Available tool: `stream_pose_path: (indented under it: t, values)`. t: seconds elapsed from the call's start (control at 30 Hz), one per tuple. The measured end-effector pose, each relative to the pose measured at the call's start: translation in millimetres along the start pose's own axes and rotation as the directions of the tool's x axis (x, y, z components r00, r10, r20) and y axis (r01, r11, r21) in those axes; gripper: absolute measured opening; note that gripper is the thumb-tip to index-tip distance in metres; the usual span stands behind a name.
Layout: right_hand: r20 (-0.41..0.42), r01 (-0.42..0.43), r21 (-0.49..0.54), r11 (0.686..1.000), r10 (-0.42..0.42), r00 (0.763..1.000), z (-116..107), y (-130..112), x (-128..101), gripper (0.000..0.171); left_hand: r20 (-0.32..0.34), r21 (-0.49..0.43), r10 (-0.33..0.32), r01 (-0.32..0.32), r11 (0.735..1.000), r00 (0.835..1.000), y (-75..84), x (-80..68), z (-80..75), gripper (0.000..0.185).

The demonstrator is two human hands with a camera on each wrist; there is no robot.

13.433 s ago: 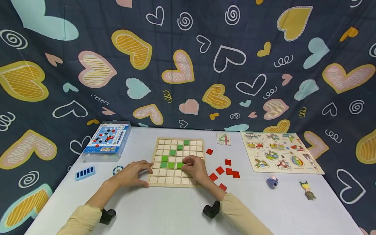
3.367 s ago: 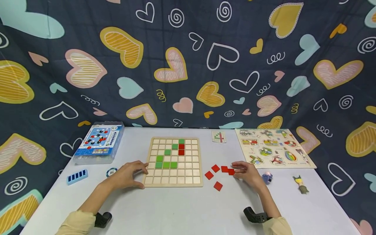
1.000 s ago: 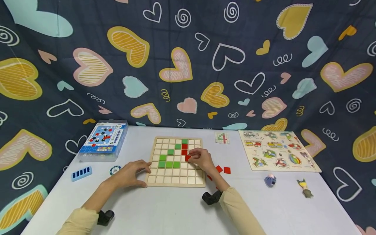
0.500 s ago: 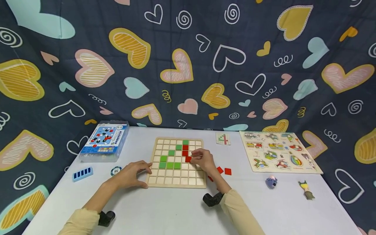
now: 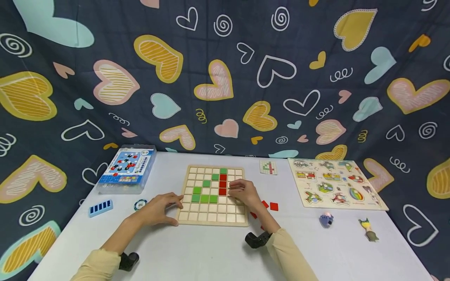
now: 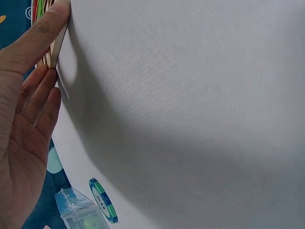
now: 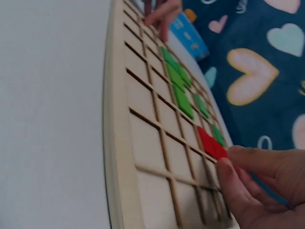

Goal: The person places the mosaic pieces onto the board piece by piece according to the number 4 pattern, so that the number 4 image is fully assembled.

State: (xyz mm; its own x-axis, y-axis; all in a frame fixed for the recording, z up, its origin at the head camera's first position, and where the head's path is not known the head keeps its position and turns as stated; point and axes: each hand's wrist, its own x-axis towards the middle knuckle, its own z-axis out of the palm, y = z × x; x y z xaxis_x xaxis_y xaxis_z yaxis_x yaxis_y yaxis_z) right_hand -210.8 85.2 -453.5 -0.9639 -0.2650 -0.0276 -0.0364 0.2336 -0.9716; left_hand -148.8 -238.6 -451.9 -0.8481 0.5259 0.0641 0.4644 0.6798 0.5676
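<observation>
My right hand (image 5: 242, 192) has just seated a third red tile (image 5: 222, 191) in the board (image 5: 211, 217), fingertips still pinching it, while my open left hand (image 5: 158, 208) steadies the edge.

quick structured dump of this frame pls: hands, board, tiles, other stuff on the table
left hand: fingers rest against the left edge of the wooden grid board, holds nothing
right hand: over the board's right half, fingertips on a red tile in the grid
board fill: green tiles in a stepped diagonal, red tiles in a vertical column of three under the top green one
loose red tiles: on the table right of the board
pattern card: behind the board, right
animal peg puzzle: far right
plastic box: far left
poker chip: left of the left hand
</observation>
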Motion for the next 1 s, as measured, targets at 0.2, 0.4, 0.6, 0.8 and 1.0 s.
stream_pose_path:
  t: [0.2,0.4,0.6,0.8,1.0]
  values:
    - [0.021,0.018,-0.062,0.998,-0.017,1.000,-48,-2,-31,0.033,0.023,0.012,-0.001,0.001,1.000,1.000,-1.9,1.9,1.7,0.040]
    - [-0.055,-0.040,-0.224,0.974,0.029,0.998,-102,9,-70,0.037,0.027,0.044,0.020,-0.021,0.999,0.999,-5.2,4.6,-0.4,0.039]
    - [-0.086,-0.091,-0.326,0.941,0.066,0.994,-118,29,-79,0.041,0.032,0.065,0.042,-0.044,0.997,0.999,-2.7,7.7,-1.6,0.040]
    - [-0.124,-0.061,-0.300,0.952,0.024,0.992,-120,40,-79,0.034,0.065,0.127,0.057,-0.065,0.990,0.996,0.8,12.4,-4.7,0.040]
    - [-0.128,-0.033,-0.236,0.971,0.003,0.992,-118,41,-79,0.032,0.067,0.157,0.078,-0.088,0.984,0.995,-0.5,10.1,-8.8,0.040]
